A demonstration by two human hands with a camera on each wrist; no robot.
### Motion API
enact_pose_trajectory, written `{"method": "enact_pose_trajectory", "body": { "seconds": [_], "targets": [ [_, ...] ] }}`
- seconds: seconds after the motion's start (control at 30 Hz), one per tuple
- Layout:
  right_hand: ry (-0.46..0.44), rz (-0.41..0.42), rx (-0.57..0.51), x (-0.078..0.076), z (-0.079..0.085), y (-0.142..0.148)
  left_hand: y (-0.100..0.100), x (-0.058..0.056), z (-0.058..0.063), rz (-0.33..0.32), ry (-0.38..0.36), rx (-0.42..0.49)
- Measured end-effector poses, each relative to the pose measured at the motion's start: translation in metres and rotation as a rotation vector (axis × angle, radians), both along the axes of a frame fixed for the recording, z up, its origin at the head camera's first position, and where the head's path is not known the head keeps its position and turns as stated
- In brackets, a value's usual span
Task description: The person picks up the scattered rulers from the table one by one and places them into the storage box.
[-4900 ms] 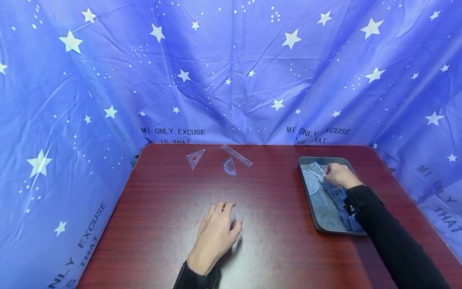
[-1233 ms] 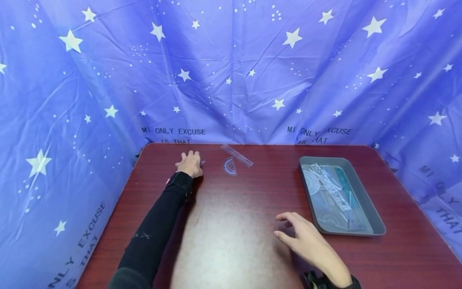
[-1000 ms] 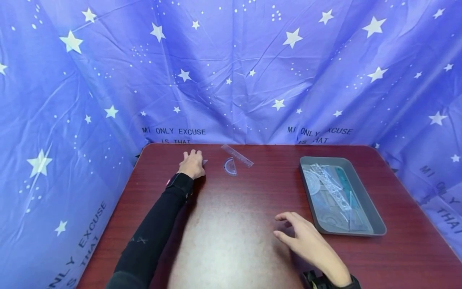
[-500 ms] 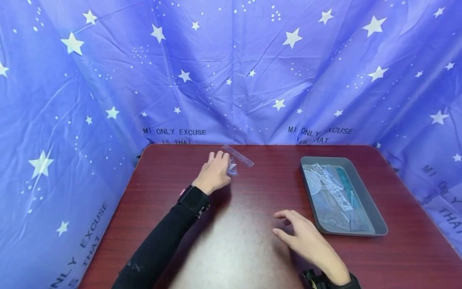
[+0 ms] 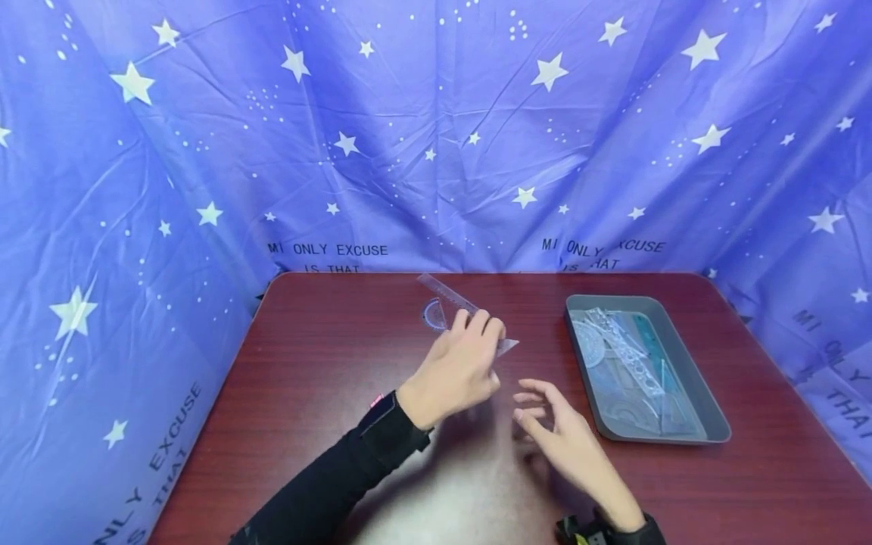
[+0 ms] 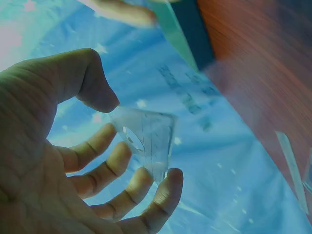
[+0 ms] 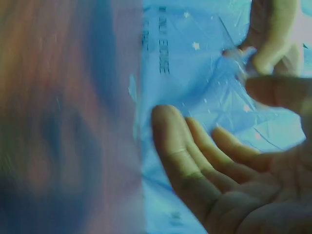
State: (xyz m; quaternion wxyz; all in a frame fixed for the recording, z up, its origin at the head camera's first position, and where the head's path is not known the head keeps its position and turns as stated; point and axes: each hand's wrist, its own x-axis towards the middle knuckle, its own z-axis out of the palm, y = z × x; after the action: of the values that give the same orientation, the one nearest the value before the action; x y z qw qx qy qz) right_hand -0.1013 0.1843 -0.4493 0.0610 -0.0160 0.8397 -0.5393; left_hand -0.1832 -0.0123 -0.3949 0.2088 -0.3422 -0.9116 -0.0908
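Observation:
My left hand (image 5: 455, 372) pinches a small clear set square (image 6: 144, 139) above the table, between thumb and fingertips. In the head view a pointed corner of it sticks out to the right of the fingers. My right hand (image 5: 571, 443) holds nothing; its fingers are loosely bent, just right of the left hand and apart from it. Behind the left hand a clear protractor (image 5: 432, 313) lies on the table, partly covered by the hand. A clear ruler (image 5: 441, 289) lies slantwise beside it, its near end hidden by the fingers.
A grey tray (image 5: 717, 424) stands on the right of the reddish-brown table (image 5: 306, 363). In it lie several clear rulers and drawing templates (image 5: 636, 363), one of them teal. Blue star-patterned cloth (image 5: 436, 189) hangs behind the table and at its sides.
My left hand has picked up the set square from the table's back left and carried it right and nearer. My right hand, earlier in the tray, now hovers left of it.

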Motion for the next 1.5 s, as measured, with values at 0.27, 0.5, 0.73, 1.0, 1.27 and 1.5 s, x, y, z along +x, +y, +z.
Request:
{"method": "enact_pose_trajectory", "body": {
  "seconds": [0.27, 0.5, 0.73, 1.0, 1.27, 1.5],
  "targets": [
    [-0.008, -0.088, -0.462, 0.003, -0.004, -0.019, 0.017, 0.025, -0.008, -0.038, -0.006, 0.006],
    [-0.023, -0.136, -0.694, 0.001, -0.004, -0.023, 0.021, 0.039, -0.017, -0.037, -0.001, 0.053],
    [-0.033, -0.154, -0.729, -0.001, -0.003, -0.022, 0.021, 0.046, -0.018, -0.025, -0.026, 0.095],
    [-0.005, -0.186, -0.657, -0.004, 0.001, -0.017, 0.017, 0.044, -0.015, -0.092, -0.105, 0.163],
    [0.087, -0.164, -0.51, -0.007, 0.008, 0.003, 0.015, 0.046, -0.007, -0.116, -0.147, 0.142],
    [0.206, -0.135, -0.481, -0.017, 0.02, 0.036, 0.004, 0.042, -0.003, -0.029, -0.187, 0.192]
  ]
}}
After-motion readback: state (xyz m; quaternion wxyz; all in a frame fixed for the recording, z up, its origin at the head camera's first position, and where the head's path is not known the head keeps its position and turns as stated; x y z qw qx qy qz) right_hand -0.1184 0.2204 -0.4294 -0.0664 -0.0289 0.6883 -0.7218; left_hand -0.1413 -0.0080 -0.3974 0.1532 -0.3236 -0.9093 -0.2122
